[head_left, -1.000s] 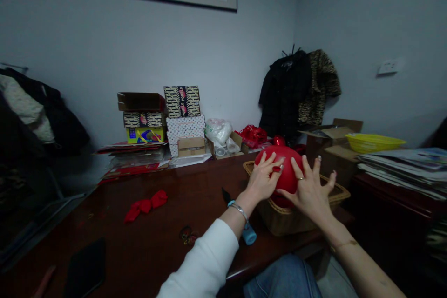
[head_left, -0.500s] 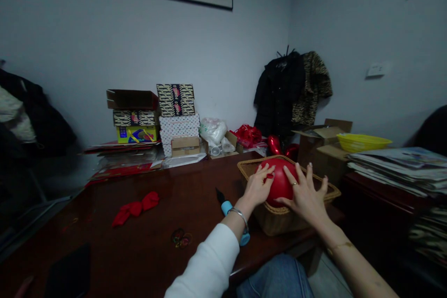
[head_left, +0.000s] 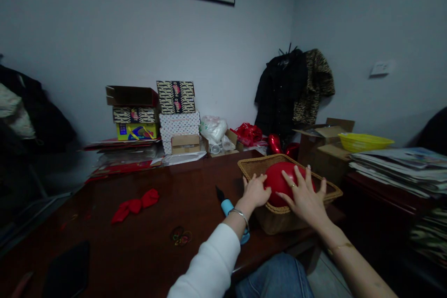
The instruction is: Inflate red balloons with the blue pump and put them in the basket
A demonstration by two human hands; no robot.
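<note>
A round red balloon (head_left: 282, 176) sits low in a brown wicker basket (head_left: 274, 220) at the desk's right edge. My right hand (head_left: 305, 193) lies over the balloon's near right side with its fingers spread. My left hand (head_left: 256, 191) is at the basket's left rim, beside the balloon, fingers apart and partly bent. Whether its fingertips press on the rim is hard to make out. Under my left wrist lies a light blue hand pump (head_left: 226, 206) with a black nozzle, partly hidden by my forearm.
On the desk (head_left: 188, 186) lie a red bow-like cloth (head_left: 135, 205), several small rubber bands (head_left: 180, 237) and a dark flat object (head_left: 66, 267). Stacked boxes (head_left: 179, 125) stand at the back. Cardboard boxes (head_left: 330, 158), a yellow basket (head_left: 365, 141) and stacked papers (head_left: 398, 170) are at right.
The balloon has gone down into the basket under both hands. My left hand has slid off it to the left rim, and the small red thing at its fingers no longer shows.
</note>
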